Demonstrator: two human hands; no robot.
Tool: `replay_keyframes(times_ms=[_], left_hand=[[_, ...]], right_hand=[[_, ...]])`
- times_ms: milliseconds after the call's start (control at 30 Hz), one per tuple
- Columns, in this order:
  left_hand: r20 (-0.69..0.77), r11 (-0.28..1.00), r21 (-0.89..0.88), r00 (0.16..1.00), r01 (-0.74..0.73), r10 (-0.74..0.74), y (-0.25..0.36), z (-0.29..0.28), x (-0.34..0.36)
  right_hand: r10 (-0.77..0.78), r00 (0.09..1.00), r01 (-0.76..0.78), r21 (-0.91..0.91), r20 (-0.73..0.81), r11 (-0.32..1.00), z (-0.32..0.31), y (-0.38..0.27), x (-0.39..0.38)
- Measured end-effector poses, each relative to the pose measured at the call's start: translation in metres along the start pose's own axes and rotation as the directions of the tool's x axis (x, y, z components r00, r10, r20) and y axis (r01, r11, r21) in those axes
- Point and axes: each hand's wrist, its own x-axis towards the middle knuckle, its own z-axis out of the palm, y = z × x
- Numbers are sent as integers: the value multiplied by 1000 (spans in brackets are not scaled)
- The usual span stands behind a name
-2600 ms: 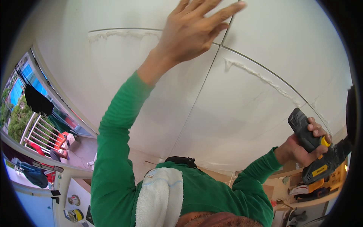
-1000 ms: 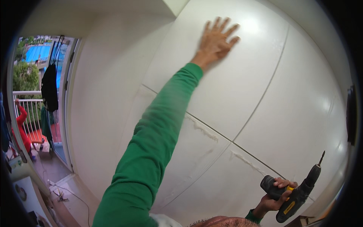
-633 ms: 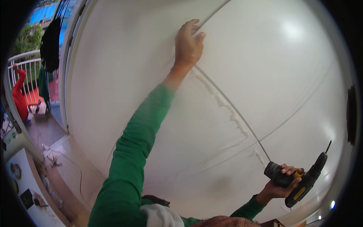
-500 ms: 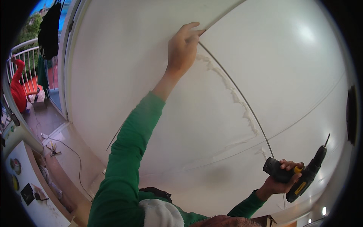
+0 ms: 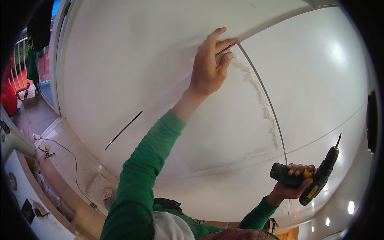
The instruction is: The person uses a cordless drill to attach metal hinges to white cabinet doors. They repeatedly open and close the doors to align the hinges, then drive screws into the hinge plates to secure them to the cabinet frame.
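Observation:
My left hand (image 5: 210, 66) reaches up to a white panel (image 5: 160, 76), beside a corner where dark seams (image 5: 262, 85) meet. Its fingers are stretched out and apart from the thumb, touching the surface. Between thumb and fingers shows a short dark line; whether it is a gap or a thin thing, I cannot tell. Lower right, my right hand (image 5: 294, 182) is wrapped around the grip of a black and yellow cordless drill (image 5: 316, 186). The drill is raised, its long bit (image 5: 339, 140) pointing up and away from the panel corner.
Ragged pale filler (image 5: 266, 108) runs beside the seam. A dark slit (image 5: 123, 131) marks the panel at left. A cable (image 5: 74, 158) crosses the floor at lower left, near a cluttered white surface (image 5: 30, 192). A person in red (image 5: 9, 98) is by the balcony railing (image 5: 19, 62).
The view has shifted, and my left hand now appears farther right and slightly lower, its thumb in sight. The drill stays raised in my right hand, a little higher in the picture.

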Motion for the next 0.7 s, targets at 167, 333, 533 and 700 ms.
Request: replay_keyframes(times_ms=[167, 333, 533, 700], left_hand=[[53, 990, 96, 993, -108, 103, 8, 1, 9], [-17, 998, 18, 999, 52, -52, 20, -3, 12], [-108, 997, 43, 992, 65, -60, 23, -16, 10], [-153, 963, 269, 986, -16, 60, 49, -39, -32]], right_hand=[[54, 998, -53, -42, 35, 998, 1, -10, 2], [67, 996, -62, -85, 54, 994, 4, -15, 6], [151, 988, -151, 1, 40, 989, 17, -22, 0], [410, 901, -412, -18, 143, 911, 31, -2, -29]])
